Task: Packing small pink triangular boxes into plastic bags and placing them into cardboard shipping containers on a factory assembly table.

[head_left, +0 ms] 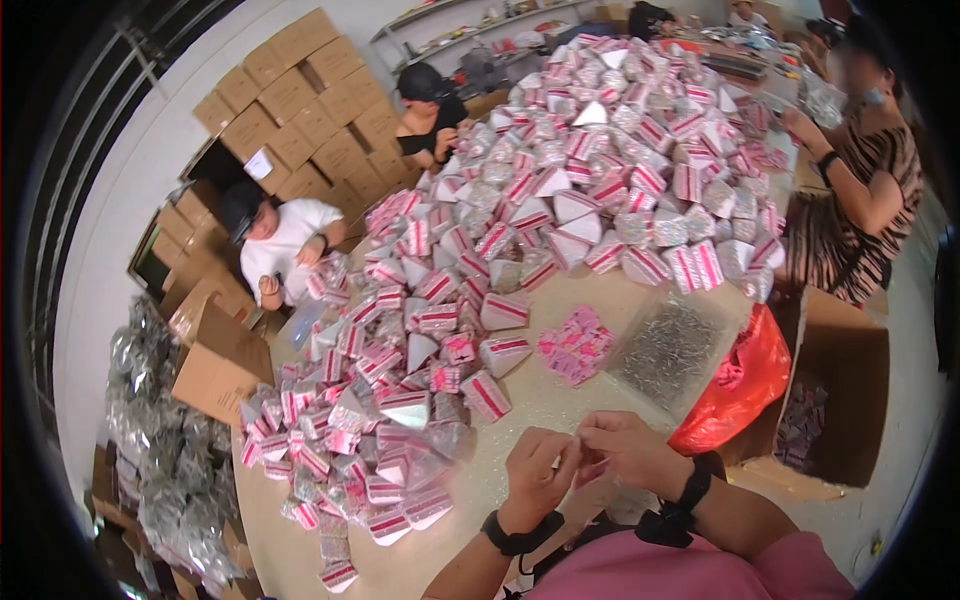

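Note:
My left hand and my right hand meet at the table's near edge, fingertips pinched together on a small item I cannot make out. Each wrist wears a black band. Just beyond my hands lie a loose heap of small pink pieces and a clear bag of tiny silver parts. A huge heap of pink-and-white striped wedge-shaped packets covers most of the pale table, and a nearer cluster of the same packets sits to my left.
A red plastic bag hangs at the table's right edge beside an open cardboard box. Stacked cardboard boxes line the far-left wall. Silver bags pile on the floor at left. Three other people work around the table.

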`<state>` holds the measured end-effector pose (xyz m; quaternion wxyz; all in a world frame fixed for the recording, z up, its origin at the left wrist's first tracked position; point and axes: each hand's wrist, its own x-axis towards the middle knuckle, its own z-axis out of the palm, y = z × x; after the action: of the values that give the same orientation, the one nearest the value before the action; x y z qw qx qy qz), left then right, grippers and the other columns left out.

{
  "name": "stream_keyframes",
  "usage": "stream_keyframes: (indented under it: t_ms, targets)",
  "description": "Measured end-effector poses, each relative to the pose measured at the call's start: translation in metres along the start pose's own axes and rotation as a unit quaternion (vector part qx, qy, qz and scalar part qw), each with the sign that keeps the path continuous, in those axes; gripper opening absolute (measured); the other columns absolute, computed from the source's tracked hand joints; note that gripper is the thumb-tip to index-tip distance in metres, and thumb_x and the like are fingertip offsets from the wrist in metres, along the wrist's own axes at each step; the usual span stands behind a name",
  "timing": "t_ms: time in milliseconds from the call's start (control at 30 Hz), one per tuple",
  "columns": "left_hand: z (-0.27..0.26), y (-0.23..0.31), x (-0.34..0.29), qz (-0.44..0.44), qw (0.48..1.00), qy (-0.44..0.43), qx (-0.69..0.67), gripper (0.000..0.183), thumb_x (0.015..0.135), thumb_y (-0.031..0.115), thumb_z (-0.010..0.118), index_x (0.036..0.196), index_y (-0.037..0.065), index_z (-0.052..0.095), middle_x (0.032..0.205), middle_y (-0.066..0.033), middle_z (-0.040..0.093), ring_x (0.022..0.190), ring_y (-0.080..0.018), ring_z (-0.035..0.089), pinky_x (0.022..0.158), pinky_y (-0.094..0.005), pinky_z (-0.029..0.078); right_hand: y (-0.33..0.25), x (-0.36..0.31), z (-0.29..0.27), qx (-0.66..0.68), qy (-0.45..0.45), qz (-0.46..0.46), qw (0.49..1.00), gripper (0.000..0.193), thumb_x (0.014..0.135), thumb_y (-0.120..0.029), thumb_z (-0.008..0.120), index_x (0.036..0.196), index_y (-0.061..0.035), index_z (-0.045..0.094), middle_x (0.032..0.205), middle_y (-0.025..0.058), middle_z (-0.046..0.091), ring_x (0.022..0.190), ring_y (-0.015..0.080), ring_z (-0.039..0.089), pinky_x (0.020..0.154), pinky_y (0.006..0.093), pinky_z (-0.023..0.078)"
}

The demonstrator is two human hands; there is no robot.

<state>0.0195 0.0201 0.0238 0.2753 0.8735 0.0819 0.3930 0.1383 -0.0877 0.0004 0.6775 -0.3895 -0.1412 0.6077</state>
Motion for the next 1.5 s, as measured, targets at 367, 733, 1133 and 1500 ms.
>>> stream_keyframes:
  t_ms: [367, 733, 1133, 1500]
  targets:
    - [-0.030, -0.016, 0.002, -0.086, 0.925, -0.293, -0.225, 0.050, 0.089, 0.028, 0.054, 0.131, 0.002, 0.046, 0.131, -0.0174, 0.049, 0.124, -0.0293, 0.046, 0.103, -0.0382, 0.034, -0.001, -0.006, -0.012, -0.085, -0.061, 0.030, 0.994, 0.021, 0.088, -0.021, 0.064, 0.085, -0.0008, 0.063, 0.073, 0.0099, 0.065, 0.062, 0.0162, 0.063, 0.059, 0.0278, 0.052]
    - [-0.023, -0.009, -0.023, -0.112, 0.970, -0.190, -0.098, 0.013, 0.086, 0.010, 0.061, 0.095, 0.001, 0.059, 0.086, -0.0096, 0.059, 0.074, -0.0193, 0.058, 0.063, -0.0291, 0.046, 0.007, -0.004, -0.014, -0.107, -0.047, 0.055, 0.992, 0.017, 0.089, -0.018, 0.061, 0.087, -0.0009, 0.062, 0.072, 0.0097, 0.064, 0.057, 0.0151, 0.062, 0.055, 0.0259, 0.052]
    - [0.000, -0.015, -0.017, -0.386, 0.864, -0.132, -0.296, 0.021, 0.095, 0.020, 0.054, 0.082, 0.004, 0.054, 0.065, 0.0021, 0.048, 0.059, -0.0060, 0.043, 0.052, -0.0209, 0.035, 0.008, -0.009, 0.013, -0.691, 0.092, -0.389, 0.603, 0.012, 0.077, -0.012, 0.065, 0.084, -0.0067, 0.056, 0.068, 0.0090, 0.056, 0.058, 0.0268, 0.055, 0.052, 0.0363, 0.041]
    - [-0.002, -0.040, 0.015, -0.353, 0.893, -0.189, -0.205, 0.029, 0.094, 0.026, 0.053, 0.078, 0.003, 0.050, 0.065, 0.0011, 0.048, 0.060, -0.0068, 0.045, 0.054, -0.0241, 0.039, 0.020, 0.005, -0.008, -0.585, 0.128, -0.429, 0.676, 0.007, 0.082, -0.012, 0.059, 0.082, -0.0048, 0.059, 0.070, 0.0102, 0.060, 0.058, 0.0208, 0.059, 0.053, 0.0314, 0.045]
